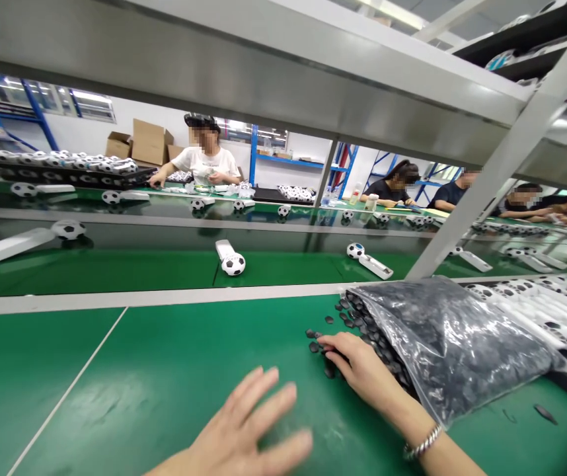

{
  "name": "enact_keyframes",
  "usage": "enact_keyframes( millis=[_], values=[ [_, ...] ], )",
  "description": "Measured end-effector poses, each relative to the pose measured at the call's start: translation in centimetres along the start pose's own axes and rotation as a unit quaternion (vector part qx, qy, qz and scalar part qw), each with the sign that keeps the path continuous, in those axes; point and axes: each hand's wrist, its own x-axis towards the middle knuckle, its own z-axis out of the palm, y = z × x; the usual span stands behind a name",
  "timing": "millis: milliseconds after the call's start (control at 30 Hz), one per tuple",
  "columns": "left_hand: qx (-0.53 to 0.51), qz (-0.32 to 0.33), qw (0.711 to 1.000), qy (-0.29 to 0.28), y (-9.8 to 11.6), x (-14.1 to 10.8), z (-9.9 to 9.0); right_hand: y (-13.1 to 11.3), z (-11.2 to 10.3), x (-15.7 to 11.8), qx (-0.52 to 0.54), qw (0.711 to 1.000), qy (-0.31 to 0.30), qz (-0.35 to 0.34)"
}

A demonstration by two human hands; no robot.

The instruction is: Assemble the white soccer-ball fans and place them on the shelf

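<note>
My left hand (246,430) hovers over the green tabletop (164,370), fingers spread, with nothing in it. Beside the mouth of a clear plastic bag (462,337), my right hand (357,363) reaches down to small black plastic pieces (347,317) spilling out onto the table. Its thumb and fingertips come together at the loose pieces, and one black piece (317,335) shows at the fingertips. Whether that piece is pinched or only touched is hard to make out. A braided bracelet (423,444) circles my right wrist.
Past the pale table edge (164,301) runs a green conveyor belt (283,264) carrying white handles with football-patterned heads (232,263). A slanted metal post (491,145) rises behind the bag. A tray of similar parts (556,311) stands right. Co-workers (209,158) sit across the line.
</note>
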Motion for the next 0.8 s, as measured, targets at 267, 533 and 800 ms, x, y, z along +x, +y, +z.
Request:
enact_keyframes(
  millis=[267,533,800],
  values=[
    [-0.041,-0.028,0.983,-0.176,-1.5,1.6,1.4,-2.0,0.7,-0.7,0.101,0.994,-0.028,-0.038],
    [-0.059,-0.006,0.969,-0.239,-1.2,1.9,0.8,-3.1,1.5,-1.1,0.118,0.988,-0.062,-0.082],
    [-0.057,-0.003,0.971,-0.233,-1.2,1.8,1.1,-3.3,2.2,-1.0,0.098,0.989,-0.068,-0.084]
  ],
)
